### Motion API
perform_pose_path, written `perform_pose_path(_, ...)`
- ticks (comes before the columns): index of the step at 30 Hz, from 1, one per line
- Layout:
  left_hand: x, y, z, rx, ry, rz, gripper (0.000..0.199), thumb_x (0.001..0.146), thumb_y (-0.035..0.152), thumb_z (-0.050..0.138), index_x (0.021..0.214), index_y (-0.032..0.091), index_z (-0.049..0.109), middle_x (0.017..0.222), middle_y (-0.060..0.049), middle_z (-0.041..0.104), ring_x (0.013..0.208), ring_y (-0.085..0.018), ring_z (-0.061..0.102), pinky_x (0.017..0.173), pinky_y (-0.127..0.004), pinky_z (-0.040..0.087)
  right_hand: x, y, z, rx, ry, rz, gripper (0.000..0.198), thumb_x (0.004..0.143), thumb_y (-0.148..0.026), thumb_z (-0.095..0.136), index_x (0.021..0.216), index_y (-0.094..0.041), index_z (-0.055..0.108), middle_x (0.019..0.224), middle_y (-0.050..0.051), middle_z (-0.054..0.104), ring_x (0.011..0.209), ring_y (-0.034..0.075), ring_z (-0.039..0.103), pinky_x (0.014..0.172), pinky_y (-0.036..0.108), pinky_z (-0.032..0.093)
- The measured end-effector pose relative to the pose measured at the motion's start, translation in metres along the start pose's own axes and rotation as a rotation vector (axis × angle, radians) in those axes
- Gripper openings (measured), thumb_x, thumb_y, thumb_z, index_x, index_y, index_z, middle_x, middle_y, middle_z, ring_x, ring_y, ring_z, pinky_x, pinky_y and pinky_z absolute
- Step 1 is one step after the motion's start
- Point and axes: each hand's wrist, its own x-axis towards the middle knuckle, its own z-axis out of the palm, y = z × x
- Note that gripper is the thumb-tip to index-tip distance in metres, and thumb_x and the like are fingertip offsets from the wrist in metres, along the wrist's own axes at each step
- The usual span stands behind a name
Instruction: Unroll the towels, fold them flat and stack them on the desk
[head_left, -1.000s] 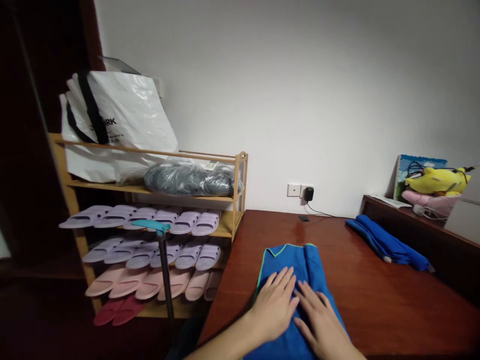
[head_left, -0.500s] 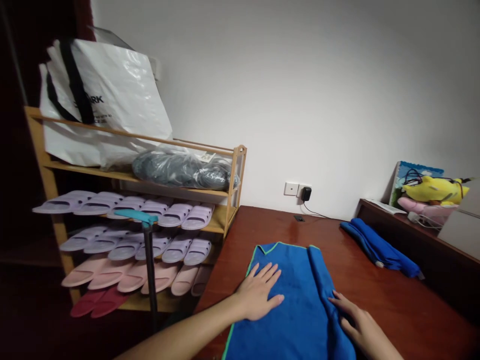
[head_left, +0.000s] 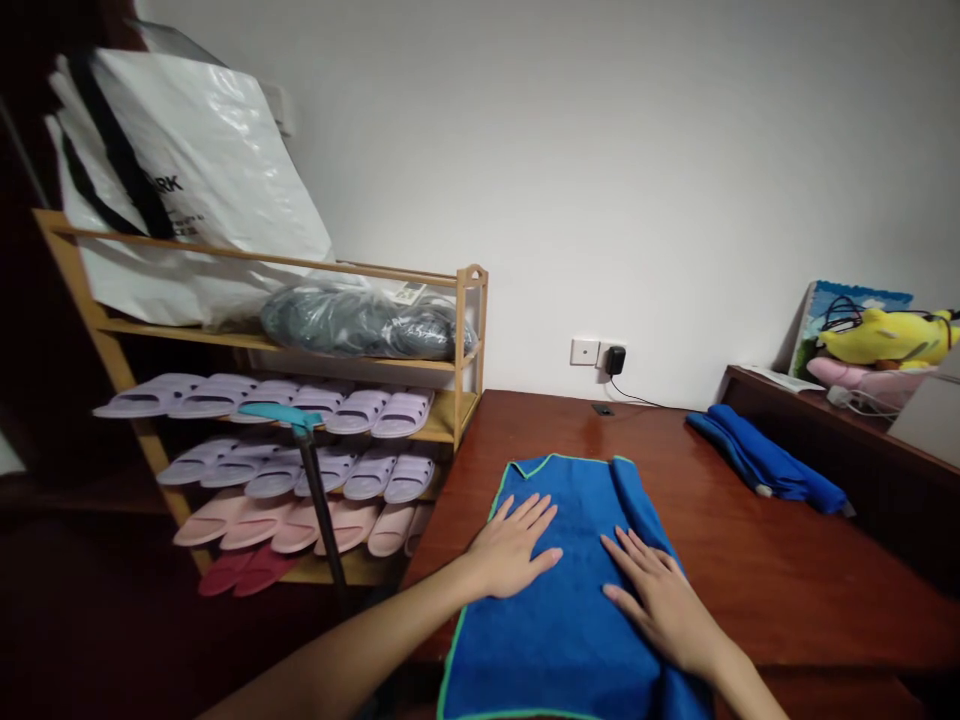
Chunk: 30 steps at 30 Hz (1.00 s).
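A blue towel with green edging lies spread on the wooden table, one corner turned over at its far left. Its right side is folded in along a raised, loose strip. My left hand rests flat on the left part of the towel, fingers spread. On the right, my right hand lies across the folded strip with fingers stretched out, the fingertips reaching onto the flat part. Neither hand grips the cloth.
A folded blue umbrella-like bundle lies on the table at right. Behind it, a raised ledge holds a yellow plush toy. At left stands a shoe rack with slippers and a white bag. A teal-topped pole stands before it.
My right hand has moved left from the towel's right edge onto the folded strip and flattened there. The left hand stays on the cloth. The view has shifted slightly.
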Motion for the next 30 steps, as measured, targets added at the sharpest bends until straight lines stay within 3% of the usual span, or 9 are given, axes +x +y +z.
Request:
perform_pose_path(6, -0.001, -0.003, 0.004, -0.038, 0.039, -0.011, 0.067, 0.093, 0.064, 0.02, 0.147, 0.024, 0.022, 0.153, -0.004, 0.016, 0.141, -0.022, 0.011, 0.113, -0.046, 0.005, -0.033, 0.101, -0.025, -0.015, -0.065, 0.137, 0.052, 0.087, -0.045, 0.033, 0.138, -0.036, 0.036, 0.149, 0.0, 0.025, 0.138, 0.02, 0.021, 0.111, 0.047, 0.022)
perform_pose_path(9, -0.001, -0.002, 0.004, -0.038, 0.034, -0.006, 0.067, 0.093, 0.064, 0.019, 0.147, 0.024, 0.022, 0.153, -0.004, 0.017, 0.141, -0.023, 0.01, 0.113, -0.047, 0.005, -0.055, 0.156, -0.034, -0.076, 0.039, 0.307, 0.052, 0.078, -0.045, 0.044, 0.129, -0.034, 0.051, 0.143, 0.004, 0.036, 0.134, 0.028, 0.03, 0.104, 0.052, 0.032)
perform_pose_path(11, -0.001, -0.001, 0.003, -0.033, 0.027, -0.004, 0.068, 0.093, 0.064, 0.018, 0.147, 0.023, 0.022, 0.153, -0.005, 0.017, 0.141, -0.023, 0.01, 0.113, -0.047, 0.005, -0.059, 0.172, -0.034, -0.154, 0.233, 0.41, 0.051, 0.076, -0.046, 0.044, 0.12, -0.027, 0.061, 0.139, 0.013, 0.041, 0.13, 0.033, 0.036, 0.099, 0.055, 0.036)
perform_pose_path(14, -0.002, 0.001, 0.001, -0.025, 0.015, -0.006, 0.069, 0.093, 0.064, 0.018, 0.147, 0.022, 0.022, 0.153, -0.005, 0.016, 0.141, -0.023, 0.01, 0.113, -0.047, 0.006, -0.049, 0.147, -0.023, -0.159, 0.371, 0.33, 0.058, 0.084, -0.052, 0.034, 0.132, -0.023, 0.049, 0.145, 0.011, 0.033, 0.133, 0.026, 0.033, 0.106, 0.045, 0.033)
perform_pose_path(15, -0.003, 0.001, 0.0, -0.023, 0.01, -0.009, 0.068, 0.093, 0.063, 0.018, 0.147, 0.021, 0.023, 0.153, -0.005, 0.016, 0.141, -0.023, 0.01, 0.113, -0.047, 0.006, -0.043, 0.128, -0.016, -0.132, 0.35, 0.249, 0.06, 0.086, -0.054, 0.031, 0.137, -0.025, 0.043, 0.147, 0.006, 0.03, 0.135, 0.021, 0.03, 0.109, 0.039, 0.032)
perform_pose_path(17, -0.009, 0.0, -0.003, -0.019, 0.006, -0.017, 0.068, 0.094, 0.062, 0.02, 0.147, 0.021, 0.023, 0.153, -0.005, 0.017, 0.141, -0.023, 0.01, 0.113, -0.047, 0.007, -0.031, 0.085, -0.002, -0.026, 0.267, 0.105, 0.061, 0.088, -0.057, 0.032, 0.142, -0.029, 0.031, 0.149, 0.003, 0.026, 0.137, 0.02, 0.025, 0.111, 0.041, 0.028)
perform_pose_path(21, -0.032, -0.007, -0.007, -0.013, 0.024, -0.038, 0.064, 0.094, 0.061, 0.021, 0.147, 0.025, 0.023, 0.153, -0.004, 0.017, 0.14, -0.023, 0.013, 0.113, -0.046, 0.009, -0.018, 0.033, 0.016, 0.028, 0.127, 0.046, 0.057, 0.088, -0.06, 0.031, 0.141, -0.038, 0.027, 0.15, -0.003, 0.022, 0.139, 0.02, 0.02, 0.113, 0.045, 0.023)
perform_pose_path(24, -0.048, -0.011, -0.007, 0.003, 0.033, -0.046, 0.062, 0.095, 0.06, 0.022, 0.147, 0.027, 0.021, 0.153, -0.003, 0.016, 0.14, -0.023, 0.014, 0.113, -0.046, 0.011, -0.019, 0.038, 0.017, 0.011, 0.13, 0.063, 0.057, 0.088, -0.061, 0.029, 0.141, -0.038, 0.027, 0.15, -0.004, 0.021, 0.139, 0.019, 0.02, 0.114, 0.044, 0.02)
perform_pose_path(30, -0.051, -0.01, -0.006, -0.01, 0.054, -0.06, 0.062, 0.095, 0.06, 0.023, 0.147, 0.026, 0.024, 0.152, -0.003, 0.018, 0.14, -0.025, 0.015, 0.113, -0.048, 0.014, -0.049, 0.093, 0.027, -0.027, 0.197, 0.203, 0.058, 0.087, -0.062, 0.028, 0.141, -0.037, 0.03, 0.149, -0.005, 0.024, 0.139, 0.019, 0.02, 0.113, 0.046, 0.022)
